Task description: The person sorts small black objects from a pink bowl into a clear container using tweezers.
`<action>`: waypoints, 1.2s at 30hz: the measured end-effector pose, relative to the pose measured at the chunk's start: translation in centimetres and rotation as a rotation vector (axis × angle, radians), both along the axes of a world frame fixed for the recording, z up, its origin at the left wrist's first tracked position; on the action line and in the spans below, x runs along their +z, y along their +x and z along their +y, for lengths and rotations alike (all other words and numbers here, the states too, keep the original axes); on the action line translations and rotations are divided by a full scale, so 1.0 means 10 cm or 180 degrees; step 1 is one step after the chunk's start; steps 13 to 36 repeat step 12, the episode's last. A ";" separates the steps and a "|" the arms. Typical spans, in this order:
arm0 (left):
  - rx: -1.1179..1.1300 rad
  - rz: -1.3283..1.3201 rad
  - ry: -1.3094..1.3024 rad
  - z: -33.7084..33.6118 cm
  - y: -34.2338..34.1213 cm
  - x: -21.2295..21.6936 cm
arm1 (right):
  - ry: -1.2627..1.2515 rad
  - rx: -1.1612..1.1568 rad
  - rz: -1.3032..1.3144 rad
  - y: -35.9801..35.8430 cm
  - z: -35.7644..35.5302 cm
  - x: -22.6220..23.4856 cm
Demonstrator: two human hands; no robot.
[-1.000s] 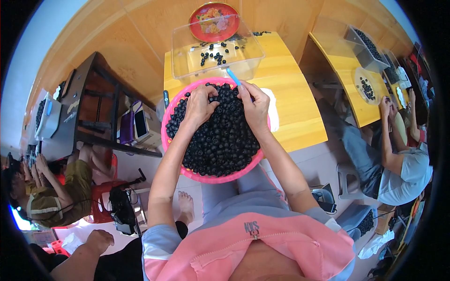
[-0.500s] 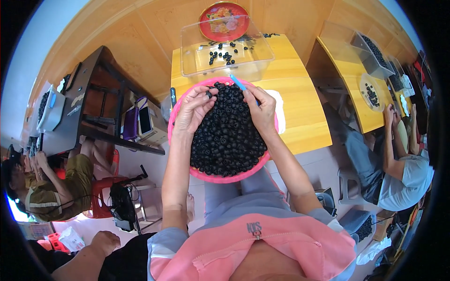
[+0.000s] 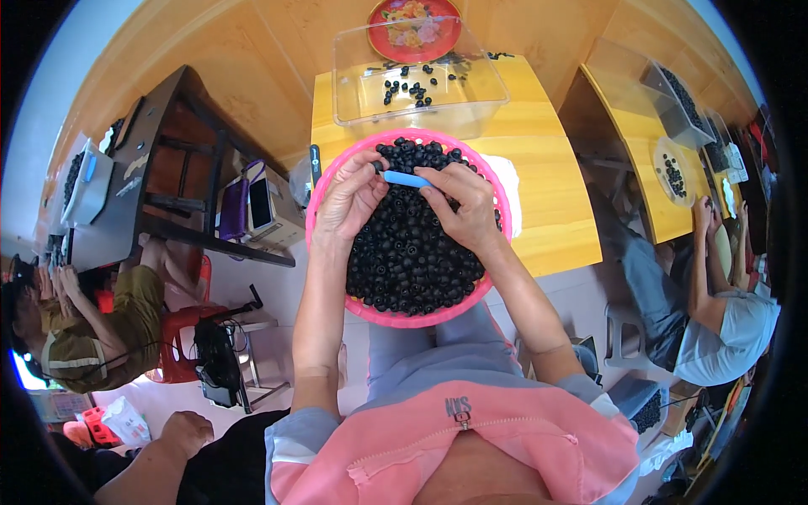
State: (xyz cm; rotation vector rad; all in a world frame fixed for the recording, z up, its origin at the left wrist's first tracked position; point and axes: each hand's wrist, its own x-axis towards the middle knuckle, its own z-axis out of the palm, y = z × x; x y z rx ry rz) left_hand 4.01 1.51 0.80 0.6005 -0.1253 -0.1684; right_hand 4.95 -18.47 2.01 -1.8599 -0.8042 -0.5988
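A pink basket (image 3: 418,319) sits over my lap against the table, heaped with small round black pieces (image 3: 412,252) that show holes. Over the heap my left hand (image 3: 347,200) is closed, pinching one black piece (image 3: 378,167) between thumb and fingers. My right hand (image 3: 468,204) grips a slim light-blue stick-like tool (image 3: 406,179) from its right end. The tool lies nearly level, and its left end meets the pinched piece. Whether a blade or tip enters the piece is too small to tell.
On the yellow table (image 3: 551,194) stands a clear plastic box (image 3: 421,118) with several black pieces. Behind it leans a red flowered tray (image 3: 396,46). A dark-handled tool (image 3: 315,164) lies left of the basket. People work at a dark table (image 3: 160,160) and another yellow table (image 3: 623,135).
The blue tool has swung from pointing up and away to nearly level, its end now at the black piece. My right hand has turned and moved slightly left and down.
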 end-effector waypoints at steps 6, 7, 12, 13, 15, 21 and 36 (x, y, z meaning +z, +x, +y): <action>-0.0036 -0.0053 0.0012 0.00 -0.01 -0.02 | -0.0093 -0.0062 -0.0074 -0.02 0.02 -0.01; -0.0006 -0.0054 0.0009 0.00 -0.01 -0.02 | -0.0090 -0.0070 -0.0075 -0.02 0.02 -0.01; -0.0046 -0.0001 -0.0044 0.01 0.00 -0.01 | -0.0063 -0.0115 -0.0049 -0.03 0.02 0.00; -0.0046 -0.0001 -0.0044 0.01 0.00 -0.01 | -0.0063 -0.0115 -0.0049 -0.03 0.02 0.00; -0.0046 -0.0001 -0.0044 0.01 0.00 -0.01 | -0.0063 -0.0115 -0.0049 -0.03 0.02 0.00; -0.0046 -0.0001 -0.0044 0.01 0.00 -0.01 | -0.0063 -0.0115 -0.0049 -0.03 0.02 0.00; -0.0046 -0.0001 -0.0044 0.01 0.00 -0.01 | -0.0063 -0.0115 -0.0049 -0.03 0.02 0.00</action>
